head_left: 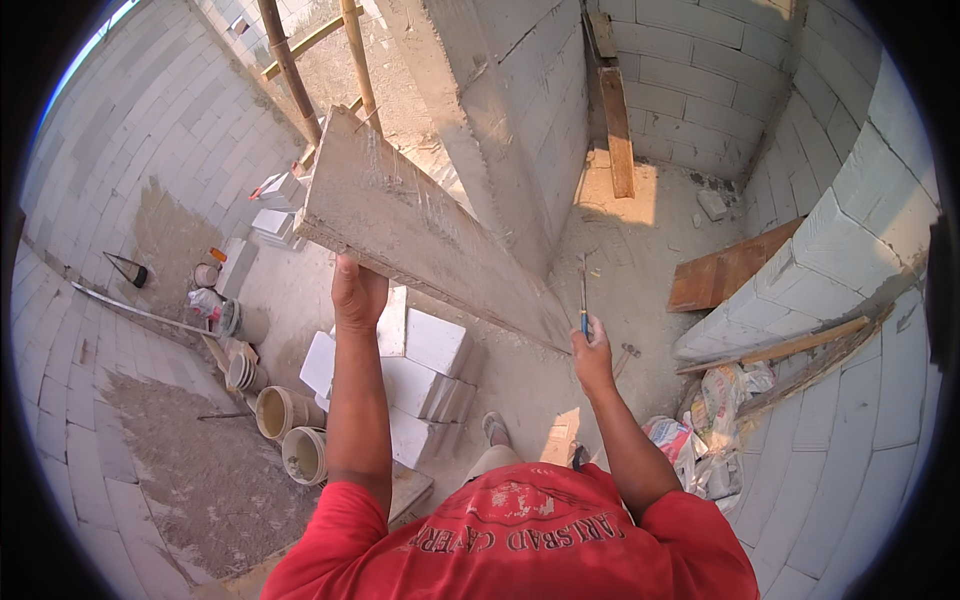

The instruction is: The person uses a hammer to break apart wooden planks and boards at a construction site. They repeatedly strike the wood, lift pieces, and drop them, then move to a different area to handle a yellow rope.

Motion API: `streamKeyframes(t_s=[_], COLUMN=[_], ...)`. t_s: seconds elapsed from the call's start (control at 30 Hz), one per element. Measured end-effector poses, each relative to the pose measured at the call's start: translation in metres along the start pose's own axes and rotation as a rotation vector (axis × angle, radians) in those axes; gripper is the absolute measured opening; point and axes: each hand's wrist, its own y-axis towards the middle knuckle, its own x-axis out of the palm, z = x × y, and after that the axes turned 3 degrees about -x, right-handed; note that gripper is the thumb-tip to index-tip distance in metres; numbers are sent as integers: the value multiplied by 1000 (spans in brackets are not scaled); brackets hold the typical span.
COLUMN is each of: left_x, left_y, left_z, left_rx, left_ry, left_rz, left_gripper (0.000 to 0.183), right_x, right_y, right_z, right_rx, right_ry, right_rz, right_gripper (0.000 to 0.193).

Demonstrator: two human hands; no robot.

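A long, cement-stained wooden board (420, 225) is raised in front of me, running from upper left down to the right. My left hand (357, 292) grips its lower edge from underneath. My right hand (592, 345) is closed around a thin tool with a blue handle (584, 295) that points upward, right beside the board's lower right end. A concrete column (500, 110) rises just behind the board.
White blocks (430, 375) are stacked below my left arm, with buckets (290, 430) to their left. Block walls surround the room. A wooden board (725, 272) lies on the floor to the right, crumpled bags (715, 420) near it, scaffold poles (290, 65) at upper left.
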Motion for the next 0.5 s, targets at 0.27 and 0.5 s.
streamKeyframes(t_s=[0.27,0.5], left_x=[-91,-150], left_y=[127,151], left_z=[38,101], left_rx=[-155,-614], left_ry=[-404,152], left_rz=[-50,237], left_gripper=[74,65], right_x=[93,236], right_y=[25,14], right_z=[-28,-127], right_rx=[-52,-681], right_ry=[-107,-400], right_rz=[66,95], right_gripper=[44,62])
